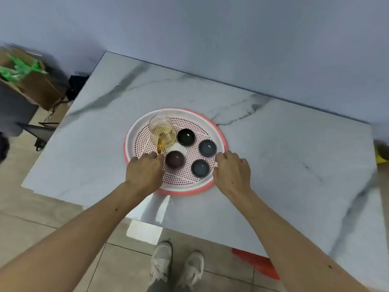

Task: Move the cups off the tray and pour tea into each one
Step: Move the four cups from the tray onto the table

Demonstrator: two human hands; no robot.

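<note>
A round pink-rimmed tray (222, 133) with a perforated insert sits on the marble table (294, 154), near its front edge. All 4 cups are on the tray: a dark green cup (185, 137), a grey-blue cup (207, 147) to its right, a maroon cup (175, 160) nearer the person, and a second grey-blue cup (200, 168) beside that. A glass pitcher (162, 129) holding pale tea stands on the left part of the tray, its amber handle (160, 147) pointing toward the person.

The left hand (145, 171) lies back-up over the tray's near-left rim, fingers curled close together. Its fingertips (156, 155) reach the lower end of the handle, just left of the maroon cup; whether they pinch the handle cannot be told.

The right hand (232, 171) lies back-up over the tray's right rim, fingers bent downward and slightly spread. Its fingertips sit just beside the 2 grey-blue cups; whether they touch a cup or grip the rim cannot be told, since the thumb is hidden.
</note>
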